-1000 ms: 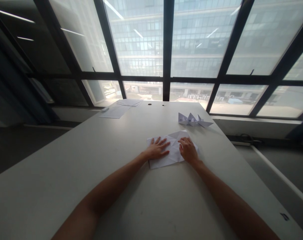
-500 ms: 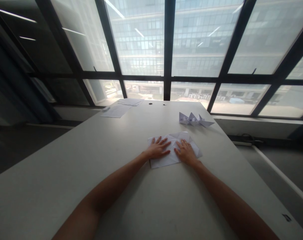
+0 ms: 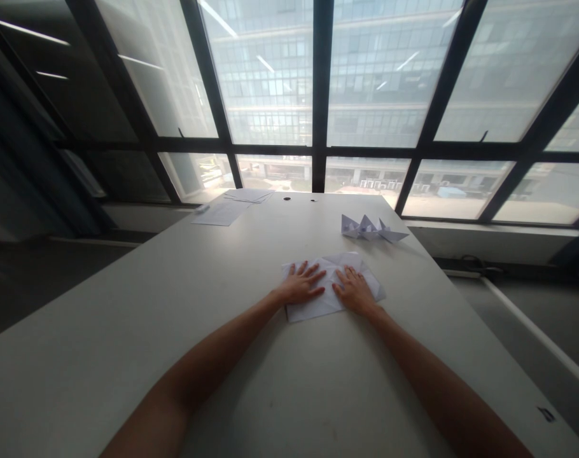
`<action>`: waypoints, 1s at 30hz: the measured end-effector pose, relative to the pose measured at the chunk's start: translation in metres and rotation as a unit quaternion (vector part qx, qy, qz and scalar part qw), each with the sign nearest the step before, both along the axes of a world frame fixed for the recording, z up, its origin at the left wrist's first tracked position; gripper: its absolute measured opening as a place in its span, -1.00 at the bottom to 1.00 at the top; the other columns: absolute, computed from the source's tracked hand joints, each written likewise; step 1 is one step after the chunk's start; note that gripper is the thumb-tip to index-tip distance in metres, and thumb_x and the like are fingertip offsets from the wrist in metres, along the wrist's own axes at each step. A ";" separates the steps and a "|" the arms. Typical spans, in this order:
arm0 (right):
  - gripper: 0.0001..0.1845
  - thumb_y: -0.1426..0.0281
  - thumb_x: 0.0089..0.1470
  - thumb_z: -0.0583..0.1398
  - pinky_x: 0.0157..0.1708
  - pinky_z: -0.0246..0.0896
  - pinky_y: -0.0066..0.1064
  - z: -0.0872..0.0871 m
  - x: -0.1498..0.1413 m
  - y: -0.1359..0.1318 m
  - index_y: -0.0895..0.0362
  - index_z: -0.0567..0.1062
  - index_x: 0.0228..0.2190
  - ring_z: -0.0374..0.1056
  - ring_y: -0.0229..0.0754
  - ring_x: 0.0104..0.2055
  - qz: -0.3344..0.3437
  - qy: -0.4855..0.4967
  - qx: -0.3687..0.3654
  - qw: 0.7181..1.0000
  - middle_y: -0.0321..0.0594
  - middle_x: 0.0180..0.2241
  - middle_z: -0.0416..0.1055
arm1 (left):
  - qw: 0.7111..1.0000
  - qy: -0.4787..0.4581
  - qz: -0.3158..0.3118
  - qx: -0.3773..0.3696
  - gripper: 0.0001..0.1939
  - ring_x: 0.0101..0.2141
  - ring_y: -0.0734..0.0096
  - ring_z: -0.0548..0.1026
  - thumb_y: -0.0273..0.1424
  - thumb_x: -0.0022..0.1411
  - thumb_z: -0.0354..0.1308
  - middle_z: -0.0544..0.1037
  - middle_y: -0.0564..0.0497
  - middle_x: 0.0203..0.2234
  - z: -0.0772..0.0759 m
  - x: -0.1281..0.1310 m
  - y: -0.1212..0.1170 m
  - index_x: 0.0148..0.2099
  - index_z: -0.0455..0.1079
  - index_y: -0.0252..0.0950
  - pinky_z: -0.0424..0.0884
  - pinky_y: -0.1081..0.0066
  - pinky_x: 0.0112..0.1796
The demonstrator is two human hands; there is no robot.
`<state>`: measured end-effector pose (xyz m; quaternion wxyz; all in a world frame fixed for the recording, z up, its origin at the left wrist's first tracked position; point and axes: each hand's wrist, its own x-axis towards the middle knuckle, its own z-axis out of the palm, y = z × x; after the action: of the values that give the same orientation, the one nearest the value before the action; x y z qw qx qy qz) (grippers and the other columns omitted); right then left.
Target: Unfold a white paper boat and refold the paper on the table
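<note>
A creased white sheet of paper [image 3: 313, 310] lies on the white table, with fold lines and a slanted right side. My left hand [image 3: 303, 284] rests flat on its left part, fingers spread and pointing right. On the right part my right hand [image 3: 354, 289] lies palm down, fingers apart and angled toward the far side. Both palms hide some of the paper beneath them. Beyond the sheet, to the right, three folded paper boats [image 3: 366, 229] stand in a row.
Loose white sheets [image 3: 221, 213] lie at the table's far left. A small dark round spot [image 3: 287, 199] is near the far edge. A small dark object [image 3: 546, 414] sits by the right edge of the table [image 3: 251, 394]. Tall framed windows [image 3: 370, 76] rise behind.
</note>
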<state>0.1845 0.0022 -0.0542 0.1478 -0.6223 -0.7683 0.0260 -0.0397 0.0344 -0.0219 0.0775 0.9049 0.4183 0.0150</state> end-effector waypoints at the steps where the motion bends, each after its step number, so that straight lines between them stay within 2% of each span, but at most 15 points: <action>1: -0.37 0.15 0.29 0.03 0.31 -0.20 -0.03 0.001 0.000 0.000 0.20 0.24 0.27 -0.08 0.10 0.39 0.000 -0.003 -0.004 1.000 0.14 0.34 0.03 | 1.000 0.003 0.001 0.000 -0.29 0.37 -0.22 -0.25 0.13 0.36 -0.24 -0.16 0.01 0.42 0.000 0.000 0.000 0.45 -0.15 0.04 -0.29 -0.32 0.20; 15: -0.32 0.09 0.30 -0.01 0.34 -0.34 -0.06 0.007 -0.002 -0.002 0.18 0.16 0.31 -0.21 0.06 0.43 -0.018 -0.023 -0.041 0.999 0.10 0.38 -0.07 | 1.000 0.016 0.001 0.007 -0.28 0.37 -0.20 -0.26 0.15 0.36 -0.28 -0.17 0.02 0.43 -0.001 0.000 0.001 0.45 -0.17 0.04 -0.26 -0.32 0.21; 30: -0.32 0.09 0.30 -0.02 0.34 -0.34 -0.06 0.006 -0.002 -0.001 0.18 0.14 0.32 -0.22 0.05 0.43 -0.015 -0.015 -0.045 0.999 0.09 0.38 -0.08 | 1.000 0.021 0.002 0.004 -0.26 0.37 -0.20 -0.26 0.18 0.34 -0.31 -0.18 0.02 0.43 -0.003 -0.001 0.003 0.45 -0.18 0.03 -0.27 -0.32 0.21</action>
<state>0.1827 0.0012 -0.0477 0.1088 -0.6402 -0.7589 0.0490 -0.0405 0.0370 -0.0245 0.0654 0.9045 0.4214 -0.0021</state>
